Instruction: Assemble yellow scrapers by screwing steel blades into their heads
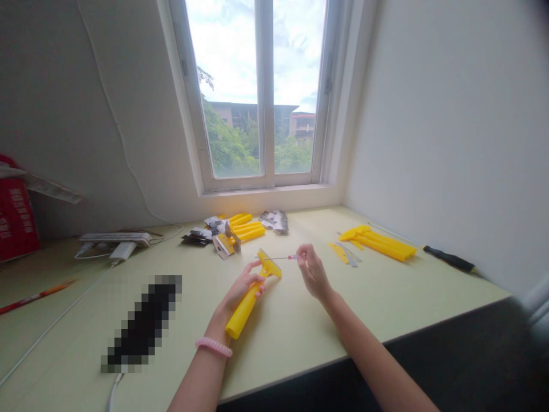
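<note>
A yellow scraper (244, 311) with a thick round handle and a flared head lies tilted in my left hand (243, 284), whose fingers wrap round its neck. My right hand (313, 270) pinches the handle of a small screwdriver (281, 258). The thin shaft runs left to the scraper's head, and its tip meets the head near the middle. Whether the tip sits in a screw is too small to tell. A pink coiled band (213, 347) circles my left wrist.
Yellow scrapers and packets (240, 229) lie below the window. More yellow scrapers (380, 241), loose blades (352, 254) and a long black-handled screwdriver (448, 258) are to the right. A power strip (114, 239), a pixelated dark object (143, 323) and a pencil (36, 297) lie left.
</note>
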Motion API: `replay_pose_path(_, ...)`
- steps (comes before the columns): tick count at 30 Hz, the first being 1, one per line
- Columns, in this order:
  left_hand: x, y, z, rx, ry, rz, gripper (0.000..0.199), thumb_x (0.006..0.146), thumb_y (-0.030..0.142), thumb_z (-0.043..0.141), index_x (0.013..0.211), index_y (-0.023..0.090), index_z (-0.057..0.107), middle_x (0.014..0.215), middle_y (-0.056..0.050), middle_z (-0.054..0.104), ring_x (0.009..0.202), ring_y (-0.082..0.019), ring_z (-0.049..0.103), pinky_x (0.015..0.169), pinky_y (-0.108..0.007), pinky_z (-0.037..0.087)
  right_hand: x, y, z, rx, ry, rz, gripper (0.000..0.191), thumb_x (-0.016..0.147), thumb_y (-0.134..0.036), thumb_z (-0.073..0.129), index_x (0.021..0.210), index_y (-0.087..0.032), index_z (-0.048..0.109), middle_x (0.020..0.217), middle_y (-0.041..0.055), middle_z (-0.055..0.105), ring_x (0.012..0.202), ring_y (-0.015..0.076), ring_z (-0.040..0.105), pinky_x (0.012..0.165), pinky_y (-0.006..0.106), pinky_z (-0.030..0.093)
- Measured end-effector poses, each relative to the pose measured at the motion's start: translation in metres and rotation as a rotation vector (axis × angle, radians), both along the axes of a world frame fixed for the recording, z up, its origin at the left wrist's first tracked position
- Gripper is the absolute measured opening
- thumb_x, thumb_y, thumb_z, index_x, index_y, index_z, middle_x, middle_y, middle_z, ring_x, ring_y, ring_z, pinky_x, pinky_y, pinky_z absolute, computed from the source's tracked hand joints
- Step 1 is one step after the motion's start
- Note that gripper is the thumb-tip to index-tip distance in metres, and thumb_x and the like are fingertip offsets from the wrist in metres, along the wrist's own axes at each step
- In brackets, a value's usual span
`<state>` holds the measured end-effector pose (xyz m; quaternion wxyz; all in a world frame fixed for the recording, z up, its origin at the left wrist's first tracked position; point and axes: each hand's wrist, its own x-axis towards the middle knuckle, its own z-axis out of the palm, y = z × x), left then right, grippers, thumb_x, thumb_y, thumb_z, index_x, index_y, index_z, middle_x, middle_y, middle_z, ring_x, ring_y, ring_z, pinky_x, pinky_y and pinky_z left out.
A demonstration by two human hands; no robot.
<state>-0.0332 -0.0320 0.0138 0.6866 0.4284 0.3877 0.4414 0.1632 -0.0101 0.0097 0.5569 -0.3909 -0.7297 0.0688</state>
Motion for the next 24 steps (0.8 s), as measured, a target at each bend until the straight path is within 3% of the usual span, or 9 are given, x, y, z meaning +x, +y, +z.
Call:
replay_pose_path(7, -0.0010, 0.0019, -0.0011, -0.012, 0.018, -0.003, 0.059, 0.067, 0.012, 0.051, 0.121, 0.018, 0.029, 0.066, 0.002, 0.051, 0.041, -0.004, 0.043, 0.038, -0.014, 0.029, 0.0006, -0.0002, 0.0007, -0.108, -0.011, 0.001, 0.011, 0.086, -0.029, 0.036, 0.081, -0.021, 0.040, 0.056, -0.0054, 0.043, 0.045, 0.0091, 0.039, 0.047, 0.020, 0.031)
replay_pose_path(14, -0.0004, 0.0025, -0.0027, -0.009, -0.003, 0.000, 0.063, 0.065, 0.012, 0.053, 0.122, 0.017, 0.028, 0.072, -0.002, 0.055, 0.043, -0.004, 0.044, 0.038, -0.014, 0.029, 0.0028, 0.0027, -0.0028, -0.056, 0.002, 0.008, 0.007, 0.084, -0.027, 0.033, 0.083, -0.021, 0.037, 0.073, -0.0009, 0.047, 0.061, 0.0124, 0.048, 0.058, 0.024, 0.039)
replay_pose_path(20, -0.0008, 0.0039, -0.0047, -0.013, 0.005, -0.018, 0.062, 0.065, 0.013, 0.054, 0.122, 0.018, 0.030, 0.063, 0.002, 0.051, 0.041, -0.004, 0.043, 0.038, -0.014, 0.029, 0.0005, 0.0010, -0.0008, -0.089, 0.089, 0.020, 0.009, 0.084, -0.030, 0.040, 0.084, -0.021, 0.039, 0.067, -0.0017, 0.051, 0.055, 0.0111, 0.050, 0.050, 0.021, 0.038)
replay_pose_path(24, -0.0007, 0.0040, -0.0039, -0.015, -0.009, -0.013, 0.061, 0.065, 0.013, 0.054, 0.120, 0.018, 0.031, 0.068, 0.001, 0.053, 0.041, -0.004, 0.044, 0.037, -0.014, 0.030, 0.0007, 0.0000, -0.0004, -0.128, 0.051, 0.017, 0.012, 0.085, -0.031, 0.038, 0.079, -0.021, 0.039, 0.057, -0.0043, 0.047, 0.047, 0.0097, 0.044, 0.045, 0.020, 0.032)
